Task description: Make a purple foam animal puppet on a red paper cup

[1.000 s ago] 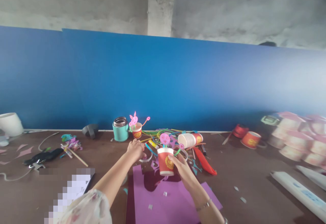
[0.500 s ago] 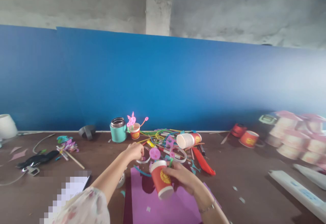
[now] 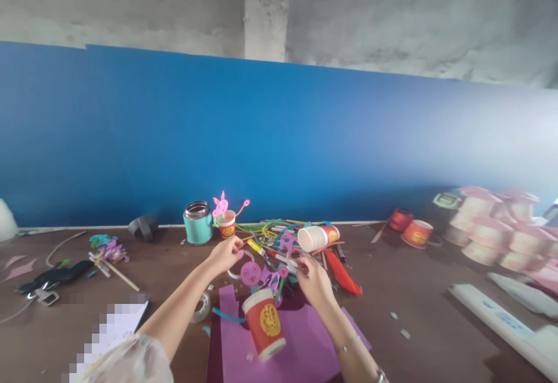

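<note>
Red paper cup (image 3: 264, 325), just out of right hand (image 3: 314, 281): no longer steadied by fingers. Now tilted over purple sheet (image 3: 305, 336), mouth toward eleven o'clock, base toward five, long axis along that line. Fingers curled on right and left hand (image 3: 224, 255); closed on something or not, cannot tell.

Between the forearms, nearer the body than both hands, a tilted cup (image 3: 264, 326) lies over a sheet (image 3: 300, 345) on the table (image 3: 418, 348). Beyond the left hand (image 3: 227, 254) stands a smaller-looking cup (image 3: 226, 231), with a flask (image 3: 199, 227) just to its left; nested cups (image 3: 313, 239) lie beyond the right hand (image 3: 310, 279), and a power strip (image 3: 492, 316) well to its right.
</note>
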`<state>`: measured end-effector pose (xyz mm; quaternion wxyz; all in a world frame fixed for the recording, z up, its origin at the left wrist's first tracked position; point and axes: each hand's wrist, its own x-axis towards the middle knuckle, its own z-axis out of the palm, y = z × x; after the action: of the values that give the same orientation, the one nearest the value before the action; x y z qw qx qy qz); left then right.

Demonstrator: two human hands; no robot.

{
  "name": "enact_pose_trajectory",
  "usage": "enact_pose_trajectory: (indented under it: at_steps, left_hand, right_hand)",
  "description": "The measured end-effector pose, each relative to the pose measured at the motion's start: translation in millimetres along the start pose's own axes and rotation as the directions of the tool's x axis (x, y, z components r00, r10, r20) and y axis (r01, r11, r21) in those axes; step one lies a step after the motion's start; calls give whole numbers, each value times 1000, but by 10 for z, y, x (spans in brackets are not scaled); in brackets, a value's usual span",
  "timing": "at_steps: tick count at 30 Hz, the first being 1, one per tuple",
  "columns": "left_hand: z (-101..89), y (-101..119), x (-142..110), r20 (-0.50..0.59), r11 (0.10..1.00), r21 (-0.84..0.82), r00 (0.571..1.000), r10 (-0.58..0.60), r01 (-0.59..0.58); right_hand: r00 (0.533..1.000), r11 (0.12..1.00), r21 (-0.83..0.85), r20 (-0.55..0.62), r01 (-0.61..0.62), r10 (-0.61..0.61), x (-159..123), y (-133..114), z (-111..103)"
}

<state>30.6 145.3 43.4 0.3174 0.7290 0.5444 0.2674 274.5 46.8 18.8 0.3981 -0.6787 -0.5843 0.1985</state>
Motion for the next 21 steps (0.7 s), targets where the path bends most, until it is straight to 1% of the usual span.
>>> enact_pose_trajectory:
  at_steps: [1, 2, 4, 5, 6, 8, 11, 12, 13, 14, 15, 16, 17, 19, 21]
  left_hand:
    - [-11, 40, -27, -51, 997, -76, 999, -9, 5]
    - [-16, 88, -62, -92, 988, -153, 995, -26, 11]
    - [-1, 205, -156, -141, 954, -299, 988, -70, 25]
    - [19, 271, -213, -150, 933, -359, 985, -82, 23]
    - [45, 340, -276, -153, 912, -410, 985, -84, 13]
    - [112, 482, -406, -149, 876, -483, 986, -75, -6]
    - [236, 675, -580, -134, 858, -513, 990, -38, -36]
    - [282, 725, -625, -136, 867, -495, 991, -9, -60]
    - [331, 763, -663, -160, 910, -386, 983, 95, -151]
    - [382, 788, -694, -196, 935, -254, 960, 200, -247]
    - [435, 799, -719, -208, 932, -138, 930, 304, -336]
    - [487, 796, -737, -196, 908, -43, 895, 402, -417]
    - [537, 782, -752, -180, 880, 27, 863, 472, -475]
    - [626, 733, -770, -162, 844, 129, 828, 536, -521]
    - [692, 677, -780, -173, 826, 208, 812, 558, -524]
  right_hand:
    - [991, 990, -113, -88, 89, -99, 12, 48, 6]
    - [976, 968, -206, -132, 141, -171, 16, 85, 16]
    - [934, 903, -369, -187, 220, -304, 7, 115, 37]
    - [919, 883, -406, -201, 236, -339, 0, 107, 44]
    - [908, 875, -416, -215, 248, -360, -7, 83, 46]
    - [895, 887, -371, -240, 274, -376, -19, 4, 38]
    - [896, 923, -207, -245, 324, -369, -52, -143, 14]
    - [897, 925, -155, -232, 348, -376, -70, -186, 10]
    - [898, 922, -116, -210, 371, -387, -91, -224, 11]
    - [898, 916, -91, -181, 391, -401, -114, -253, 15]
    - [897, 909, -80, -149, 408, -416, -136, -276, 24]
    - [894, 901, -81, -117, 425, -433, -155, -291, 34]
    - [889, 893, -89, -88, 441, -449, -170, -300, 47]
    - [877, 876, -104, -52, 471, -478, -184, -303, 70]
    - [868, 866, -110, -40, 488, -495, -182, -295, 88]
